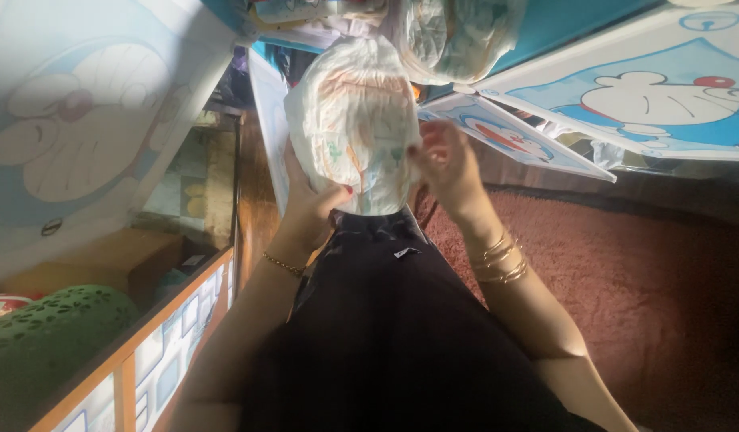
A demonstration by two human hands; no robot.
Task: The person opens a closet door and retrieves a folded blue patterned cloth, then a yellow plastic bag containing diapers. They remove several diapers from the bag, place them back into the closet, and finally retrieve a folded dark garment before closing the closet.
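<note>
Softness is what we notice first about the white diaper (pixel 355 120) we hold up in front of us: it puffs and crumples, its padded body bulging above our hands, so we judge it light, limp and easy to squash, with no stiff edge anywhere. It looks neither fragile nor slippery; the quilted cover with its faint coloured print should give the skin some grip. Our left hand (pixel 309 210) cups its lower left side, fingers curled and closed on the padding, the thumb pressed across the front. Our right hand (pixel 443 164) takes the lower right edge, fingertips drawn together in a pinch on the material, though the exact contact is blurred. We judge the sides near the waistband the best places to hold, since the middle would only fold in on itself.

Below the diaper a black garment (pixel 385 320) covers our lap. To the right lies a reddish-brown carpet (pixel 625 280). Further off, more pale bundled diapers (pixel 457 36) sit at the top of the view, just beside blue and white cartoon-printed panels (pixel 665 104). On the left a similar printed sheet (pixel 73 136) hangs over a glass-fronted cabinet (pixel 193 192), with a green perforated thing (pixel 49 336) near the lower corner. Light is dim and patchy.
</note>
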